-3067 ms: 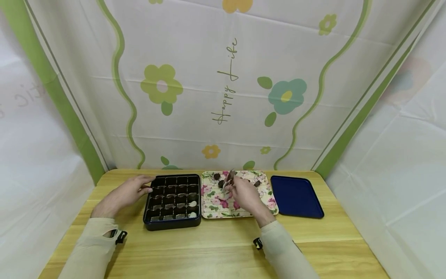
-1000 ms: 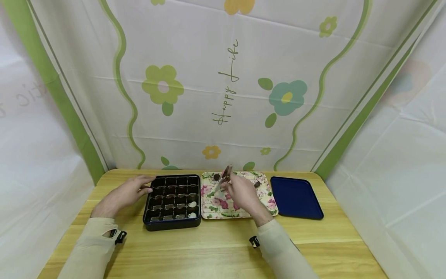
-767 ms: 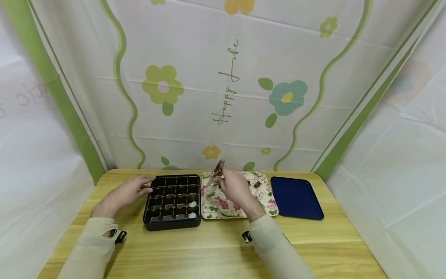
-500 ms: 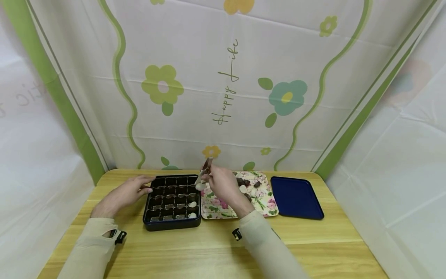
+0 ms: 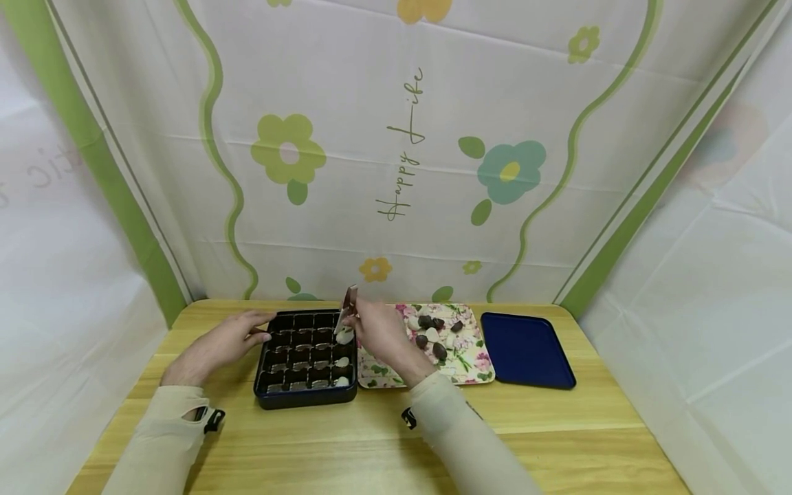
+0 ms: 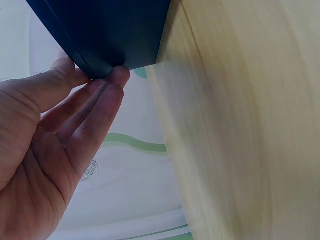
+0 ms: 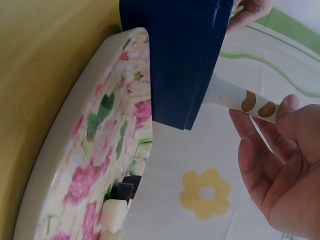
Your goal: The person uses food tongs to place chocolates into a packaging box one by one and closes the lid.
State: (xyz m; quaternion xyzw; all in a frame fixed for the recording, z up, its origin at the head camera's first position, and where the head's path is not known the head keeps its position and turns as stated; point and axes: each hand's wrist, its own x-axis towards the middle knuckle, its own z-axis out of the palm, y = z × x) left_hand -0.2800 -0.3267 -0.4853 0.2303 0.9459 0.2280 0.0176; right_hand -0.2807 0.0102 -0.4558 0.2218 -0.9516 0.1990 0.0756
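Right hand [image 5: 381, 333], pinching a utensil [image 7: 258, 106], now brings a white piece [image 5: 344, 335] to the box [image 5: 306, 397], lower left, apparently its third; left hand [image 5: 224, 340] pinches a corner

Left hand [image 5: 232, 338] grips at the fingertips [image 6: 120, 76]; right hand [image 5: 380, 330] pinches with bent fingers [image 7: 251, 159]. Both sleeved forearms [image 5: 163, 440] reach forward and inward.

Box [image 5: 306, 399], dark blue, gridded black insert [image 5: 301, 344], flat on table [image 5: 309, 450]; two white pieces [image 5: 342, 361], right column. Utensil [image 7: 232, 95], white, brown-patched, tilted, tip at third white piece [image 5: 344, 337].
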